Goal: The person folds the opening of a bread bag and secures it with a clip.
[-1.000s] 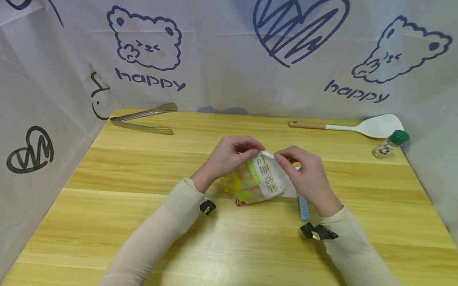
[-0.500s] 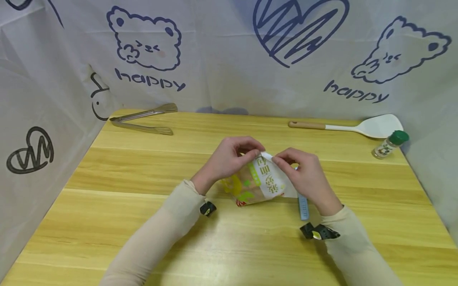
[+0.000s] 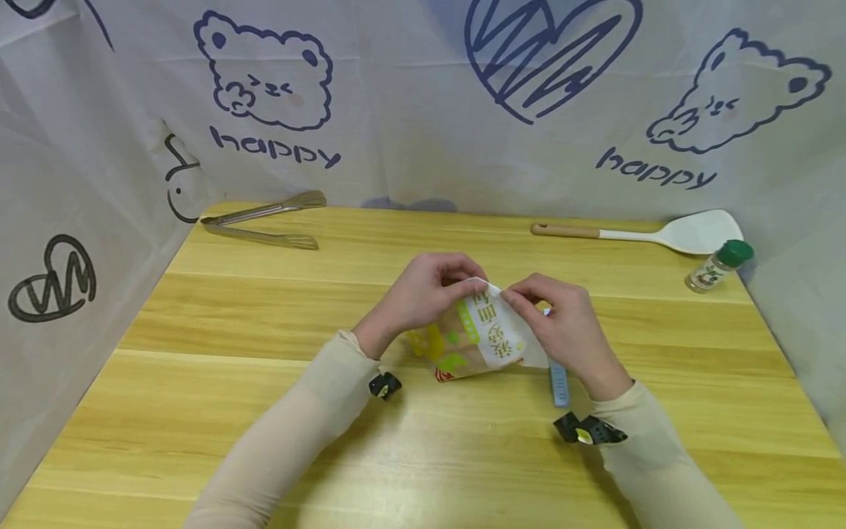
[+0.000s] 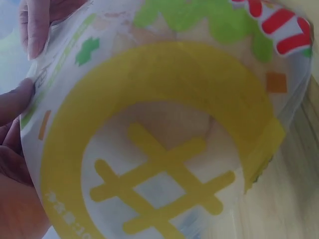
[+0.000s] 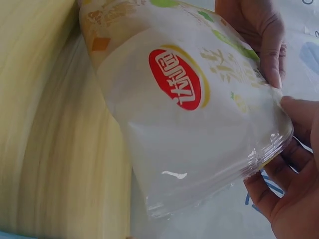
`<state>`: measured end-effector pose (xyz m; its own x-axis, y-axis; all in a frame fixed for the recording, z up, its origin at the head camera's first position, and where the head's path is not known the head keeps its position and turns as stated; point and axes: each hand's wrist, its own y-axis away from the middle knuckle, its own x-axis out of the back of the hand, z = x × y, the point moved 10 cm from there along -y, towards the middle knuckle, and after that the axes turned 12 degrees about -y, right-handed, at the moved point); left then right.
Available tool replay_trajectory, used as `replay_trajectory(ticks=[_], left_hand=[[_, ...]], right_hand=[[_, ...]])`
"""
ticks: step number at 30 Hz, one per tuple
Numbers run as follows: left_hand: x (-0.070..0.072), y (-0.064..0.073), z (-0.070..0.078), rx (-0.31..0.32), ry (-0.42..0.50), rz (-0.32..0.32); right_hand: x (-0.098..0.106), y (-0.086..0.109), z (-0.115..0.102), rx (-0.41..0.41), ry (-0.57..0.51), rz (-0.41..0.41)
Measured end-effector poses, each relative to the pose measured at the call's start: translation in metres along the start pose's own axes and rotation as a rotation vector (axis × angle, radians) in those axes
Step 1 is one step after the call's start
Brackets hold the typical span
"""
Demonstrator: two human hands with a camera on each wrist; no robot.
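A clear plastic bread packet (image 3: 456,338), printed in yellow, green and red, hangs between both hands above the middle of the table. My left hand (image 3: 429,290) pinches its upper edge between thumb and fingers. Just to the right, my right hand (image 3: 565,316) pinches the same edge, fingertips close to the left ones. In the left wrist view, the yellow lattice print of the packet (image 4: 164,174) fills most of the picture. A red oval logo and the crimped seal of the packet (image 5: 164,129) show in the right wrist view, tan bread visible through the film.
Metal tongs (image 3: 264,220) lie at the back left. A white spatula (image 3: 700,232) with a wooden handle lies at the back right, beside a green-capped shaker (image 3: 719,266). Partly behind the right hand lies a narrow light-blue object (image 3: 559,386). Drawn-on white cloth (image 3: 410,132) encloses the table.
My right fingertips have shifted slightly left along the packet's edge, nearer the left hand. Both hands keep their pinch, and the packet has barely moved.
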<state>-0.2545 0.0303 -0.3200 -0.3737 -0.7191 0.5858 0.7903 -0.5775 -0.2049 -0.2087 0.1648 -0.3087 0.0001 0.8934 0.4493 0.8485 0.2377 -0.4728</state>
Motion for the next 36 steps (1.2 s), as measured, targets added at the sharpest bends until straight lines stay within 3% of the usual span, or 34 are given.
replay_trajectory(ticks=[12,30,36], left_hand=[[0.005,-0.004,0.009,-0.005,-0.033,-0.015],[0.0,-0.003,0.005,-0.004,0.073,-0.046],[0.0,-0.003,0.003,-0.005,0.055,-0.03]], right_hand=[[0.005,0.002,-0.011,0.036,0.017,-0.026],[0.005,0.001,-0.007,0.012,0.012,0.007],[0.007,0.001,-0.004,-0.016,0.012,0.014]])
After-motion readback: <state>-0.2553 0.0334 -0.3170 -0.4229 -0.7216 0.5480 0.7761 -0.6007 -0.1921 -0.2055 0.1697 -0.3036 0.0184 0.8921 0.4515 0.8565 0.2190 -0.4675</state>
